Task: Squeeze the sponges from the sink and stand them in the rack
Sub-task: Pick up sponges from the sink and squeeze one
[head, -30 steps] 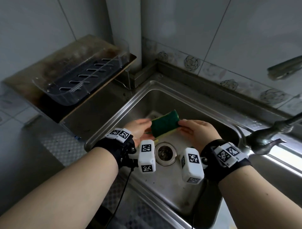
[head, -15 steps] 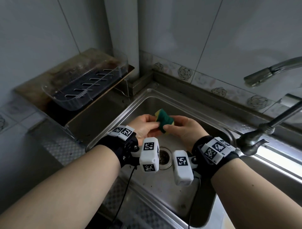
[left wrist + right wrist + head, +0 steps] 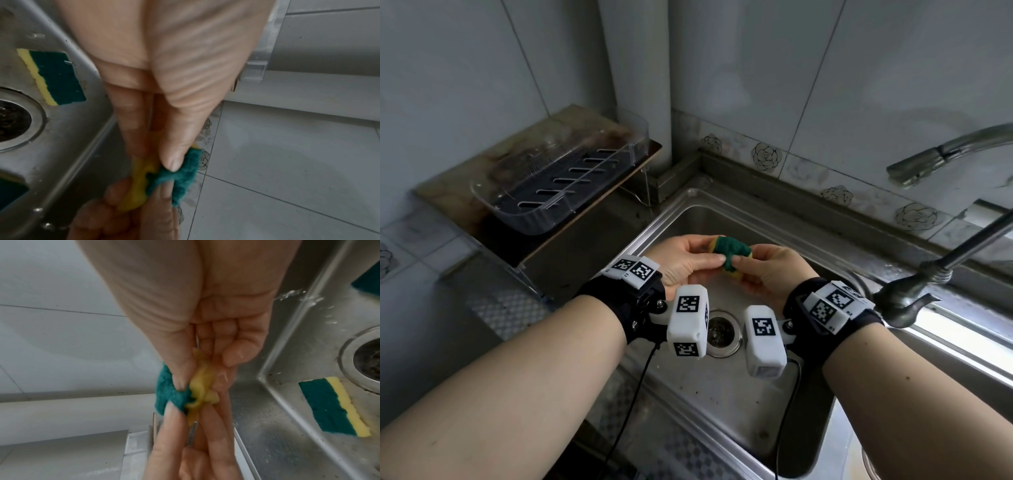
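A green-and-yellow sponge (image 3: 729, 251) is crumpled small between both hands above the steel sink (image 3: 688, 212). My left hand (image 3: 685, 260) pinches its left end and my right hand (image 3: 767, 270) pinches its right end, thumbs on the green side. The left wrist view shows the squashed sponge (image 3: 174, 175) under my thumb. In the right wrist view the yellow foam of the sponge (image 3: 200, 391) bulges out and water drops fall. A second sponge (image 3: 55, 76) (image 3: 337, 405) lies flat on the sink floor by the drain; a third sponge (image 3: 10, 193) shows at the edge. The clear plastic rack (image 3: 561, 181) stands empty on the left shelf.
A metal tap (image 3: 914, 291) reaches in from the right, close to my right wrist. A second spout (image 3: 941, 154) sticks out from the tiled wall above it. The drain (image 3: 720, 329) sits in the middle of the sink floor. A cable hangs from my left wristband.
Both hands lifted the sponge a little and pressed together, crushing it from a wide flat pad into a small wad. Water now drips from it.
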